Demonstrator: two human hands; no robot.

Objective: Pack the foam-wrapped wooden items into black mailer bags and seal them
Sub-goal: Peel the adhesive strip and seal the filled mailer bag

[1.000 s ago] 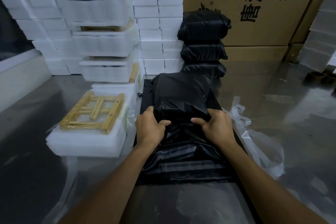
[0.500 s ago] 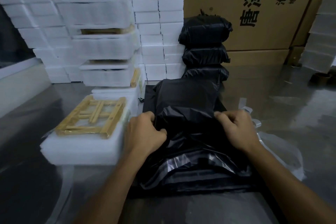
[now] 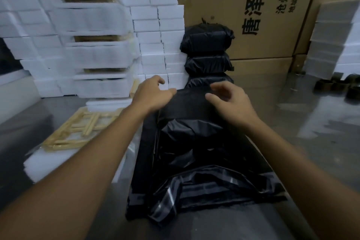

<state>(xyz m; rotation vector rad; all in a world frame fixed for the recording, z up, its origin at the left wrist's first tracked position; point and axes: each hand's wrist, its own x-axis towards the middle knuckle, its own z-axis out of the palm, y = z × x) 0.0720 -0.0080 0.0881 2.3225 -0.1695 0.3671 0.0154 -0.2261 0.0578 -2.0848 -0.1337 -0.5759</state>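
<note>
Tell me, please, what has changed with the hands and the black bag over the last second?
Both hands let go of the mailer bag and moved forward to its far end: the left hand and right hand now hover there with loosely spread fingers, gripping nothing. The bag's open flap lies crumpled at the near end, unsealed. The three packed bags, the wooden frame on its foam and the foam stacks stayed put.

A bulging black mailer bag (image 3: 191,115) lies on the table, its crumpled open mouth nearest the camera.
</note>
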